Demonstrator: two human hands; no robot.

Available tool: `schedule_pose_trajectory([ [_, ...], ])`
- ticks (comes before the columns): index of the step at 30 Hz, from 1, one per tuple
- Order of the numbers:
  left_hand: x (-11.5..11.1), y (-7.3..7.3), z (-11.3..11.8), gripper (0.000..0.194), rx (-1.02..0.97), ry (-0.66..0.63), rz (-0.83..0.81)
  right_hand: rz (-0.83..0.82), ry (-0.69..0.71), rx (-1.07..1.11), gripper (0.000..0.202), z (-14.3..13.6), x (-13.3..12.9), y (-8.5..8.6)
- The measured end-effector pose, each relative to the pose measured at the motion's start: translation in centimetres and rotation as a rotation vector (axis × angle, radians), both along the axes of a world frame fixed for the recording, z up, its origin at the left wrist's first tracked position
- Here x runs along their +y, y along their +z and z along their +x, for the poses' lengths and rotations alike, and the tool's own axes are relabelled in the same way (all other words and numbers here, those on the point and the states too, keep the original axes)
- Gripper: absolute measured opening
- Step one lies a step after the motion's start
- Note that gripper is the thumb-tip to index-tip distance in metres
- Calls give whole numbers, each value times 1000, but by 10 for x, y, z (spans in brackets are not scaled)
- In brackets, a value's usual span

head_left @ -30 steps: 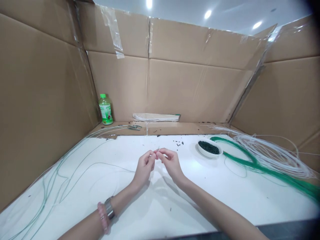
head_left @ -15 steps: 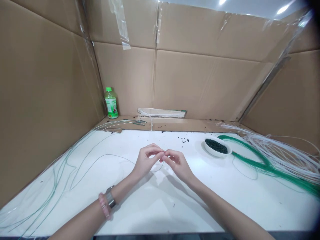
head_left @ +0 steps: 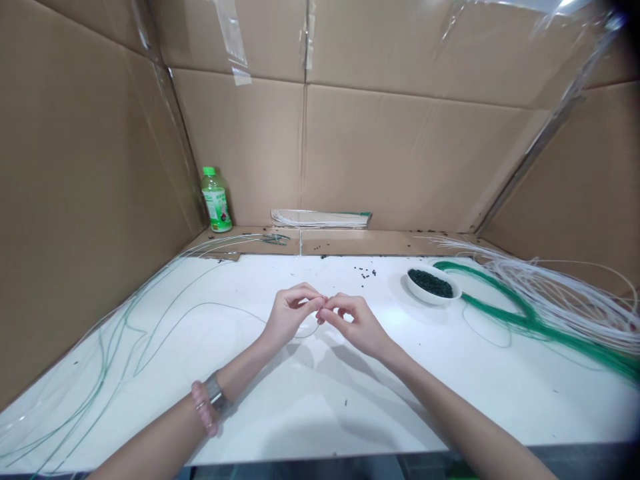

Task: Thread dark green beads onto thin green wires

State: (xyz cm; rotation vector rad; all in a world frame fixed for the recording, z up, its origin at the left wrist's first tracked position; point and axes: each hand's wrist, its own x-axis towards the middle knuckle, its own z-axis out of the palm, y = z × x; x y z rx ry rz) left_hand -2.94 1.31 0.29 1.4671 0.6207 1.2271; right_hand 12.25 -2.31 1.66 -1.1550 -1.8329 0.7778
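My left hand (head_left: 287,315) and my right hand (head_left: 356,325) meet over the white table, fingertips pressed together in a pinch. Between them is a thin greenish cord (head_left: 210,304), which runs in from the left, passes behind my left hand and curves in a small loop below the fingers. Exactly what lies at the fingertips is too small and hidden to make out. To the right of my hands stands a white bowl (head_left: 434,299) filled with small dark beads (head_left: 431,283). Several loose beads (head_left: 367,274) are scattered behind my hands.
Green cords (head_left: 530,321) and a bundle of white cords (head_left: 565,307) lie at the right. More thin cords (head_left: 107,360) trail down the left. A green-capped bottle (head_left: 217,203) stands in the back corner, before cardboard walls (head_left: 400,153).
The whole view has shifted slightly, so things sit a little higher and further left. My hands stay together at the fingertips with the cord, with only slight finger movement.
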Motion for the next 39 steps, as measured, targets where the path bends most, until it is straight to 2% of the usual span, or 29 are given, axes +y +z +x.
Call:
schedule_pose_trajectory([
  [9,3,-4,-2,13,13,-10,9,10,18,-49,20,3,0,0],
  [16,1,-2,-1,14,12,-59,16,-41,24,20,19,3,0,1],
  [20,1,-2,0,14,-2,-50,32,-119,48,146,19,2,1,-2],
  [27,1,-3,2,17,-18,20,46,-292,81,492,26,-6,1,-8],
  [33,1,-8,6,16,52,68,42,-313,-22,636,29,-11,-2,-12],
  [39,4,-11,8,20,263,70,58,-210,-181,592,24,2,3,-14],
])
